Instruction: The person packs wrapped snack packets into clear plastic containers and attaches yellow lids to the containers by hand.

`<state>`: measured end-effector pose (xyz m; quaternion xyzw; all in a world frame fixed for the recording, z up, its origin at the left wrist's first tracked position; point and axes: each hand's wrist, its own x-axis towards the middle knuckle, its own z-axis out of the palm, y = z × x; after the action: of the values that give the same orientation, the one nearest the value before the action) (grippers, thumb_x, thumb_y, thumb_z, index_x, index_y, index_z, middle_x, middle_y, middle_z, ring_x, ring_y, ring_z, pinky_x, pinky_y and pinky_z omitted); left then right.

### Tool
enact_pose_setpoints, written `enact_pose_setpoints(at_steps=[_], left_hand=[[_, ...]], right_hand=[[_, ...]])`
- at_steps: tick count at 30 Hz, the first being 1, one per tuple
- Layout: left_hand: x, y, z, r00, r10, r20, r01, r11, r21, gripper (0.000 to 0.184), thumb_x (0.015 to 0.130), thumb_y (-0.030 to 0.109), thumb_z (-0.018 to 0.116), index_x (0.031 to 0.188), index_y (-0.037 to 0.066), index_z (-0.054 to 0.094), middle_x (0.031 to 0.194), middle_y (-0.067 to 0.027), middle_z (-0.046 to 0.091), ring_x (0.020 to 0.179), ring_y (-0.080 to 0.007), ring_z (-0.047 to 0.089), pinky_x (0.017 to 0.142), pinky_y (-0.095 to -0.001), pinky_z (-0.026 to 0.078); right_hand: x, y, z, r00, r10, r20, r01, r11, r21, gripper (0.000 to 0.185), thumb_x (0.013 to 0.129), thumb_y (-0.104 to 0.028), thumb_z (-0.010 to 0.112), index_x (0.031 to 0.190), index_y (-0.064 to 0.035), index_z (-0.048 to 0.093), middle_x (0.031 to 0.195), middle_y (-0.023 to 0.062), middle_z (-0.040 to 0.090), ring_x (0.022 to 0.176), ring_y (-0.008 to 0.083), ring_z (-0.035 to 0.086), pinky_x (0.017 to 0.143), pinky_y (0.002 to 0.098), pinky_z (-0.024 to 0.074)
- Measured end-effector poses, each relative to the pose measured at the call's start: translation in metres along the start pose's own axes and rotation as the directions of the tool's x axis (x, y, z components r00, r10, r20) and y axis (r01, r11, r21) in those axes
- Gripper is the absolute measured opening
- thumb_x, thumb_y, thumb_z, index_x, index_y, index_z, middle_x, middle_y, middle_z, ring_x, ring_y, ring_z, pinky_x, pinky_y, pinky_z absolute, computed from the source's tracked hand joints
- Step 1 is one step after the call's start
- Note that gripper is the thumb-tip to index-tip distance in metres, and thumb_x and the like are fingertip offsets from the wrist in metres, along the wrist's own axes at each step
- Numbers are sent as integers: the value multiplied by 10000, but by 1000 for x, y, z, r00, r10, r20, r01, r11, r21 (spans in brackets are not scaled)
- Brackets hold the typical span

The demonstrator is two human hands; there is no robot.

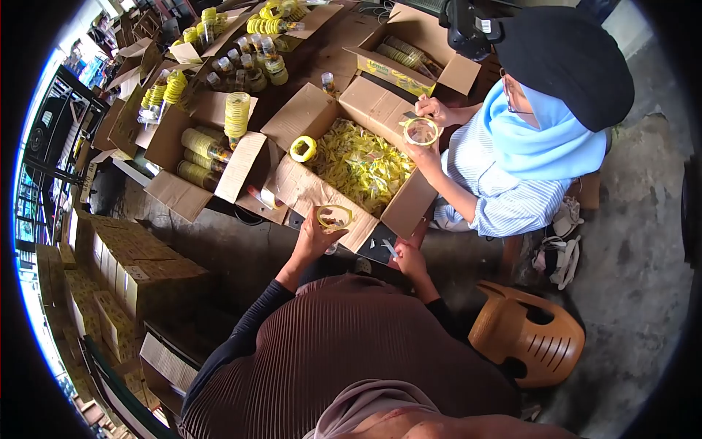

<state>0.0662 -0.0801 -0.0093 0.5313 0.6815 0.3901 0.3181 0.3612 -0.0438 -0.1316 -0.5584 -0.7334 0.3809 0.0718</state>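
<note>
My left hand is closed round a yellow-rimmed ring, held above a flap of the open carton. In my right hand is a small pale strip-like tool, near the carton's front corner. The carton between me and the co-worker holds a heap of yellow scraps. On its left flap lies a yellow roll. Across the carton a co-worker's hands hold another yellow-rimmed ring.
A co-worker sits at the right. Cartons of stacked yellow-rimmed jars stand at the left, and another carton is at the back. A brown plastic stool is on the floor to my right.
</note>
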Motion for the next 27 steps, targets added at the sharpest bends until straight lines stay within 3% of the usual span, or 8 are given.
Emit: enact_pose_setpoints(at_steps=[4, 6, 8, 10, 13, 15, 19, 27], left_hand=[[3, 11, -7, 999, 20, -36, -24, 992, -121, 709, 687, 230, 852, 1188, -24, 420, 1105, -181, 578, 969, -297, 634, 782, -372, 537], [6, 16, -12, 993, 66, -96, -88, 966, -244, 728, 708, 217, 839, 1227, -18, 385, 1170, -183, 529, 1003, -278, 620, 768, -370, 545], [12, 23, -23, 997, 32, -75, -46, 981, -190, 647, 721, 219, 825, 1197, -3, 447, 1210, -199, 501, 1083, -305, 577, 829, -395, 520], [23, 4, -24, 948, 310, -73, -299, 946, 127, 539, 724, 225, 816, 1136, 34, 527, 1228, -196, 499, 1151, -335, 527, 896, -424, 478], [28, 2, -24, 958, 264, -113, -265, 964, 4, 358, 713, 231, 817, 953, 47, 627, 1260, -187, 493, 1189, -365, 487, 941, -431, 445], [29, 19, -33, 980, 184, -79, -190, 978, -89, 277, 699, 199, 825, 821, 24, 648, 1279, -176, 480, 1175, -359, 505, 920, -423, 472], [38, 17, -42, 946, 315, -77, -321, 944, -79, 232, 697, 124, 818, 807, 16, 645, 1314, -159, 444, 1147, -332, 534, 897, -418, 494], [55, 18, -61, 954, 296, -43, -299, 944, -141, 222, 712, 125, 811, 795, 9, 641, 1301, -156, 423, 1121, -308, 541, 887, -399, 498]], right_hand=[[-11, -29, -31, 998, -65, 4, 64, 990, 127, 198, 727, -107, 731, 872, -30, 621, 859, 137, 631, 752, 282, 632, 672, 369, 492], [-15, -58, -42, 948, -227, -224, 264, 952, 154, 259, 764, -77, 710, 1008, -47, 628, 879, 122, 615, 792, 274, 634, 688, 369, 500], [-19, -108, -62, 915, -242, -322, 298, 945, 135, 235, 779, -51, 692, 1005, -44, 629, 878, 119, 607, 782, 270, 629, 677, 354, 501], [-14, -146, -67, 874, -254, -414, 326, 939, 114, 214, 794, -26, 674, 1003, -41, 631, 877, 115, 599, 773, 266, 624, 667, 340, 503], [-3, -185, -60, 776, -304, -553, 447, 883, 143, 195, 807, -3, 657, 997, -39, 635, 856, 112, 583, 753, 253, 610, 633, 343, 493], [2, -202, -56, 746, -353, -565, 466, 882, 65, 170, 803, -10, 659, 971, -33, 642, 862, 113, 587, 771, 268, 606, 642, 363, 488], [14, -222, -46, 638, -489, -594, 519, 844, -137, 163, 792, -24, 673, 952, -47, 649, 841, 88, 571, 750, 274, 589, 648, 376, 483], [24, -247, -30, 619, -480, -622, 411, 873, -265, 184, 773, -51, 681, 955, -68, 659, 822, 67, 542, 765, 241, 581, 639, 365, 486]])
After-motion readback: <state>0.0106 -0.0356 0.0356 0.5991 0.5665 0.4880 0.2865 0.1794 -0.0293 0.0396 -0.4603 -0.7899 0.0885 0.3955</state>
